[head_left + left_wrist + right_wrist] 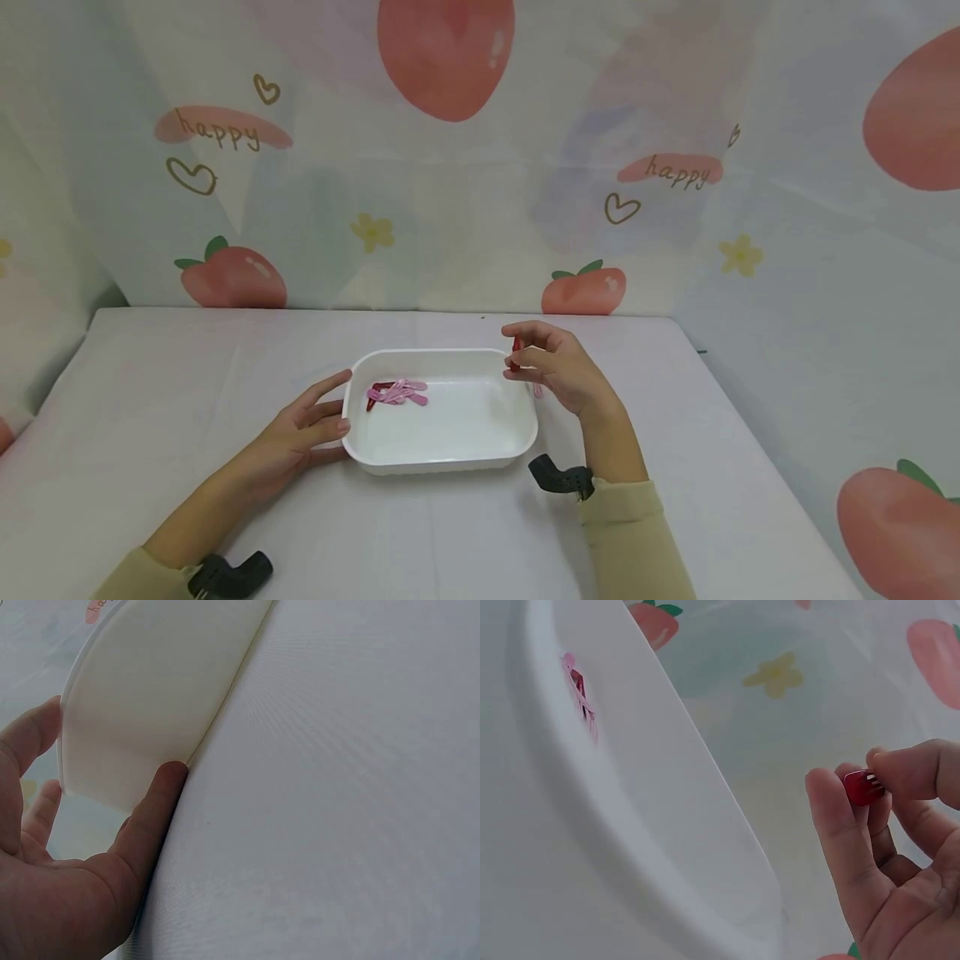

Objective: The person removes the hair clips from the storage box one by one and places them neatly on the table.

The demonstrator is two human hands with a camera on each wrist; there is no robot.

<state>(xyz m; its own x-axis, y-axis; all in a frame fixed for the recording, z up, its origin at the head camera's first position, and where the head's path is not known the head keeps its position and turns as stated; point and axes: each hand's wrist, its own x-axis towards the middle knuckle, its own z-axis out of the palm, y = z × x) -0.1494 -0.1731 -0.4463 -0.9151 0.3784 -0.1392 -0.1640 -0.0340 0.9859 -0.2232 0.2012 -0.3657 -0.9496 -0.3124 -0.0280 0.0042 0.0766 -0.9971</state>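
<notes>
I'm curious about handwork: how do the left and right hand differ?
The left hand touches the tray with spread fingers; the right hand pinches a red clip. The left hand is at the tray's left end, the right hand raised by its right end. Both come from beige sleeves.

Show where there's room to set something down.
The white tray is bare right of the pink and red clips. The table is bare in front of the tray and left of the left hand. Crowded: the tray's left end, and its right rear corner, where the right hand holds a red clip.
</notes>
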